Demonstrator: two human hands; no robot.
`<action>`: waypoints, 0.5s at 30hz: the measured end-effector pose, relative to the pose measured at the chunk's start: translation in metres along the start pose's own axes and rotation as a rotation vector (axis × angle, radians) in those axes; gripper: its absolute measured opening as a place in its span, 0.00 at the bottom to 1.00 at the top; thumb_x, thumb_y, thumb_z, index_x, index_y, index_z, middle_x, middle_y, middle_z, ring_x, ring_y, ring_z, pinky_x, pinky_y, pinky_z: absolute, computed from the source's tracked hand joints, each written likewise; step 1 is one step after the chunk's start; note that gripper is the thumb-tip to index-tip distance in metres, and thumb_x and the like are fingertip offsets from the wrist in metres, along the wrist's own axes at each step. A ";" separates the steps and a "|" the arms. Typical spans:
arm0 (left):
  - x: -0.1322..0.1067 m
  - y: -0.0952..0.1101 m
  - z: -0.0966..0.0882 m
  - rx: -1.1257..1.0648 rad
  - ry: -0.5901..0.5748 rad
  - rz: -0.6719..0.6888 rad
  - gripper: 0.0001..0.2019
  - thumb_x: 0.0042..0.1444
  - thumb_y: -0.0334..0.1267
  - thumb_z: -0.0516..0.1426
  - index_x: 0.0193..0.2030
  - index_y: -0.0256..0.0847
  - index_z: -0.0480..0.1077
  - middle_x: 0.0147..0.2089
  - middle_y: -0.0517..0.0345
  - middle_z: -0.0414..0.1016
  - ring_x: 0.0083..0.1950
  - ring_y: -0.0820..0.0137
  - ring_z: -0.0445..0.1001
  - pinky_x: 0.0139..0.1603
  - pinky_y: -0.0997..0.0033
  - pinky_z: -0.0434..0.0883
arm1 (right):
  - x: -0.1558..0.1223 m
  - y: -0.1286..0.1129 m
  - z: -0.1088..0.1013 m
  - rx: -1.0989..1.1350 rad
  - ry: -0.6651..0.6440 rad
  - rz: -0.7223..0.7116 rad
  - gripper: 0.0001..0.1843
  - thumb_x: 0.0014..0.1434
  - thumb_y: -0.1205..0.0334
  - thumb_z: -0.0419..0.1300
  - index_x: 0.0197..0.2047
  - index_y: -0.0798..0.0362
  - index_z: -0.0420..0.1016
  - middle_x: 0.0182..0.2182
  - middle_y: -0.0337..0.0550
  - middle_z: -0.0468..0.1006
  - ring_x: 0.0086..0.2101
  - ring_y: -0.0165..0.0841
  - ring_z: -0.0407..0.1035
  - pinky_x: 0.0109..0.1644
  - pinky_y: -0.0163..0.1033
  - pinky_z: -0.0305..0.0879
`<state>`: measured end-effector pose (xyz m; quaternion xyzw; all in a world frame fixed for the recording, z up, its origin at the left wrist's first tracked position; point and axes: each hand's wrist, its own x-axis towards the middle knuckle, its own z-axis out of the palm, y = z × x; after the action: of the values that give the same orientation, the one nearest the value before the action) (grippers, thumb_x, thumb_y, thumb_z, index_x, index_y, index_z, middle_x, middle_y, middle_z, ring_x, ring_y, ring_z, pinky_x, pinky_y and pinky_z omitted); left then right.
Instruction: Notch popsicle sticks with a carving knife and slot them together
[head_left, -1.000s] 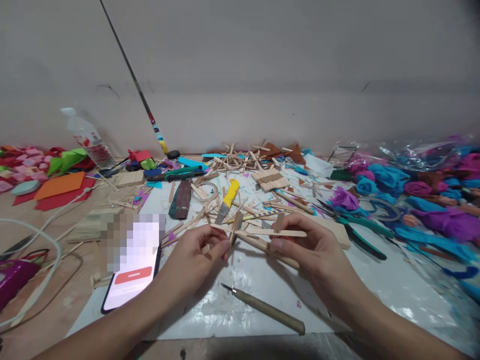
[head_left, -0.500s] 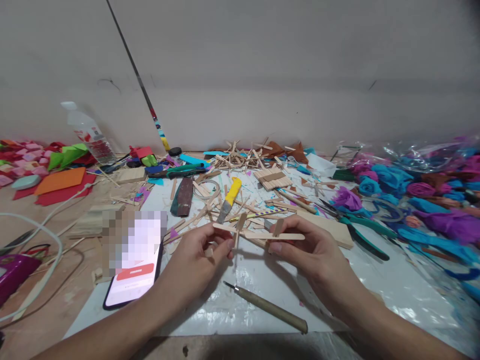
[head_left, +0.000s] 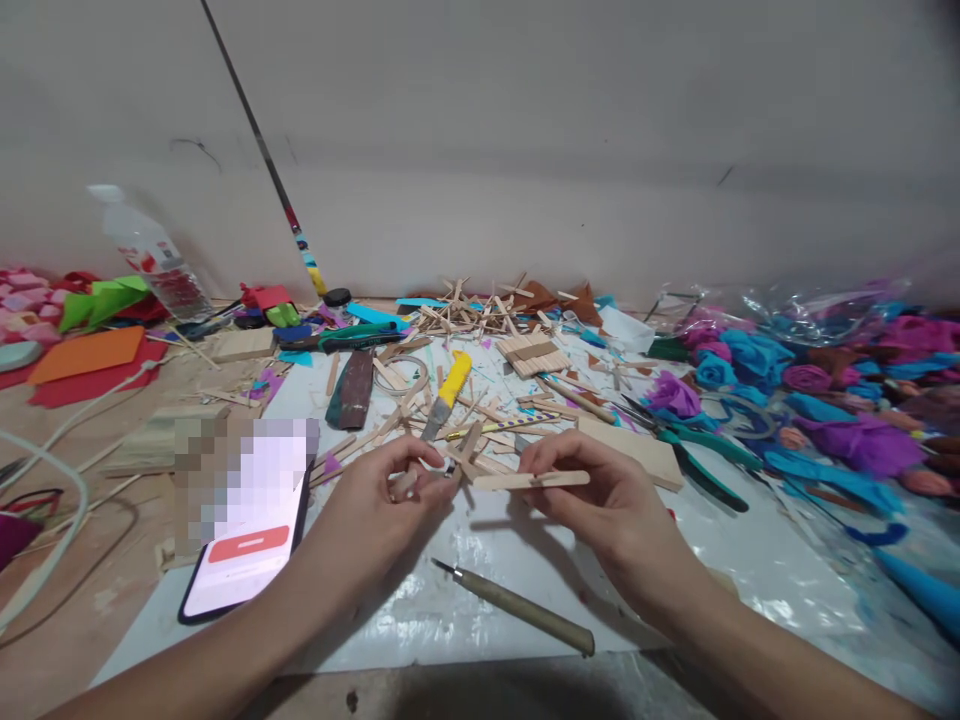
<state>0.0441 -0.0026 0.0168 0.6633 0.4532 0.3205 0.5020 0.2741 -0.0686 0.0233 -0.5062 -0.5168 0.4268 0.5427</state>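
Above the white work sheet, both hands hold a small assembly of crossed popsicle sticks [head_left: 491, 482]. My left hand [head_left: 394, 492] is closed in a pinch at its left end, where short pieces cross. Part of that grip is hidden behind the fingers. My right hand [head_left: 600, 490] has thumb and fingers closed around the right part, with one long stick lying level across the fingertips. Below the hands lies a carving tool [head_left: 517, 608] with a wooden handle and thin metal tip. A yellow-handled knife [head_left: 450, 390] rests just beyond the hands.
To the left are a phone [head_left: 244, 545], a white cable [head_left: 71, 535] and a tilted water bottle [head_left: 161, 255]. Green-handled pliers [head_left: 709, 465] lie right of a wooden block [head_left: 637, 455]. Behind sits a heap of stick pieces [head_left: 476, 310]; coloured crepe paper [head_left: 757, 355] fills the right.
The stick assembly has been turned in my hands, and its upright pieces now lean differently. Both hands stay closed on it. The whole view has shifted slightly, with things appearing further left.
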 end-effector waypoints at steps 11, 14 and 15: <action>-0.021 0.012 -0.002 -0.006 -0.252 0.095 0.11 0.65 0.49 0.67 0.43 0.45 0.78 0.33 0.64 0.68 0.33 0.70 0.63 0.34 0.70 0.60 | -0.012 0.002 0.005 -0.144 -0.125 -0.220 0.16 0.62 0.77 0.63 0.35 0.43 0.82 0.45 0.39 0.85 0.47 0.38 0.78 0.55 0.45 0.70; -0.023 0.014 0.004 0.044 -0.313 0.127 0.10 0.66 0.46 0.65 0.38 0.43 0.80 0.33 0.61 0.74 0.34 0.69 0.67 0.36 0.69 0.59 | -0.014 0.006 0.007 -0.144 -0.137 -0.203 0.15 0.63 0.76 0.64 0.38 0.43 0.84 0.46 0.40 0.85 0.47 0.39 0.78 0.55 0.46 0.71; -0.023 0.014 0.005 0.040 -0.322 0.127 0.11 0.67 0.46 0.64 0.37 0.42 0.81 0.33 0.60 0.75 0.35 0.68 0.68 0.36 0.69 0.59 | -0.014 0.007 0.007 -0.144 -0.134 -0.193 0.15 0.62 0.75 0.65 0.40 0.42 0.85 0.47 0.41 0.85 0.49 0.40 0.78 0.56 0.46 0.71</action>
<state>0.0436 -0.0269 0.0289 0.7433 0.3304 0.2322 0.5333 0.2658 -0.0808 0.0142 -0.4620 -0.6277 0.3672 0.5077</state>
